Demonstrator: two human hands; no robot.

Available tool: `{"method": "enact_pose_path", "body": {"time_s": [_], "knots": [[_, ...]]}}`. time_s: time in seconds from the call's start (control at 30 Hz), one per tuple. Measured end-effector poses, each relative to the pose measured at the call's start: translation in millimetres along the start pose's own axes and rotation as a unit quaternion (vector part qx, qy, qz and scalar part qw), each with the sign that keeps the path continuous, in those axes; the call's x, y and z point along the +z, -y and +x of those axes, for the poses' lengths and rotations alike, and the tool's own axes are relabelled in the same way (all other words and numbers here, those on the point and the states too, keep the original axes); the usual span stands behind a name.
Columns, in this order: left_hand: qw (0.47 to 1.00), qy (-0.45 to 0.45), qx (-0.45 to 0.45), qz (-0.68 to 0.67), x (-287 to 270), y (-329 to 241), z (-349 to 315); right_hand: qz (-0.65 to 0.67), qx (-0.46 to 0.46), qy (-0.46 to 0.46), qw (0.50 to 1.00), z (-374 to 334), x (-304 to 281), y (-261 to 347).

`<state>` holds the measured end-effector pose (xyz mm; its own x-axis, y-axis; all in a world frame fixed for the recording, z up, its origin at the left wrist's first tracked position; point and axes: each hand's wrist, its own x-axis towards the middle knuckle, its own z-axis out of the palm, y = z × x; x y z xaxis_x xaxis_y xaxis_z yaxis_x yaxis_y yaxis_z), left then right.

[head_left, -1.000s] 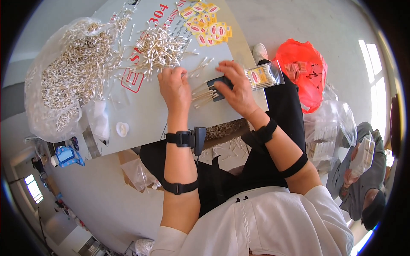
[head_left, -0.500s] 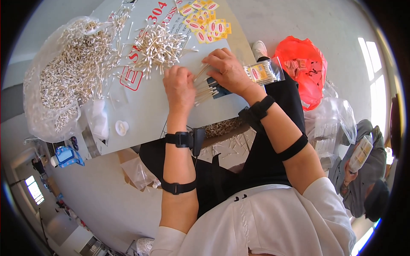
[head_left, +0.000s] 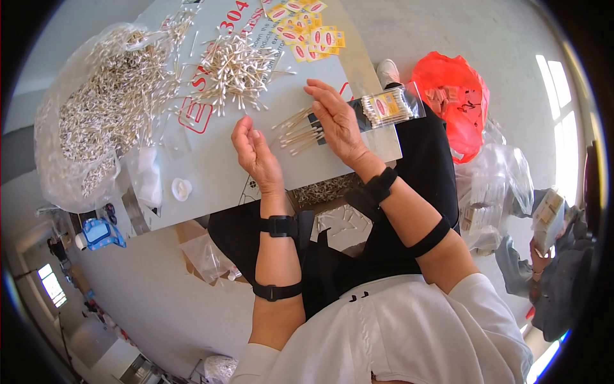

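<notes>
My left hand (head_left: 257, 153) is raised just below the heap of cotton swabs (head_left: 238, 67), its fingers apart and nothing in them. Palm turned inward, my right hand (head_left: 339, 128) has its fingers stretched out and holds nothing that I can see. Between the two hands lies a small spread of cotton swabs (head_left: 299, 133), their right ends at a dark flat strip (head_left: 360, 115) partly covered by my right hand. Right of that hand, a clear plastic bag (head_left: 416, 105) holds a row of swabs with a yellow label card (head_left: 385, 105) on top.
A large clear bag of swabs (head_left: 96, 121) fills the table's left side. Yellow cards (head_left: 320, 42) lie scattered at the back. A small white dish (head_left: 181, 189) sits near the front edge. Beyond the table's right side are a red bag (head_left: 457, 96) and a person in grey (head_left: 563, 281).
Both hands have drawn apart and opened; the left moved down, away from the swabs. Swabs beside the strip are now more exposed. The person at right has shifted with a packet.
</notes>
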<state>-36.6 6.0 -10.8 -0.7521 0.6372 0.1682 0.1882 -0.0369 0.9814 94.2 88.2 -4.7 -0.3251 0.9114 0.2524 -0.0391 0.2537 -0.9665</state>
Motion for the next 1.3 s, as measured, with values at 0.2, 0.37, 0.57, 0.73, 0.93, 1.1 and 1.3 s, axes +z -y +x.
{"method": "enact_pose_path", "body": {"time_s": [0.2,0.37,0.57,0.73,0.93,1.1,1.3], "knots": [[0.993,0.071,0.056,0.076,23.0,6.0,11.4,0.508,0.294,-0.082,0.806,2.6,12.2,-13.8],[0.923,0.13,0.244,0.267,-12.7,20.6,21.8,-0.022,0.005,-0.007,1.0,2.2,10.2,-32.0],[0.985,0.023,0.046,0.167,-74.3,18.6,7.5,-0.052,0.025,0.101,0.993,-21.8,-27.9,44.1],[0.98,0.131,0.062,0.132,-46.1,-2.2,21.2,-0.104,0.038,0.073,0.991,-56.9,-96.0,85.4],[0.921,0.358,0.14,0.058,64.0,-79.9,-60.4,-0.116,0.07,-0.072,0.988,-94.8,-151.0,93.2],[0.701,0.653,0.273,0.09,98.1,-139.0,-130.9,-0.121,0.065,-0.087,0.987,-97.7,-174.0,97.1],[0.593,0.717,0.315,0.189,113.8,-140.6,-147.9,-0.141,0.058,-0.108,0.982,-110.5,-179.6,62.7]]}}
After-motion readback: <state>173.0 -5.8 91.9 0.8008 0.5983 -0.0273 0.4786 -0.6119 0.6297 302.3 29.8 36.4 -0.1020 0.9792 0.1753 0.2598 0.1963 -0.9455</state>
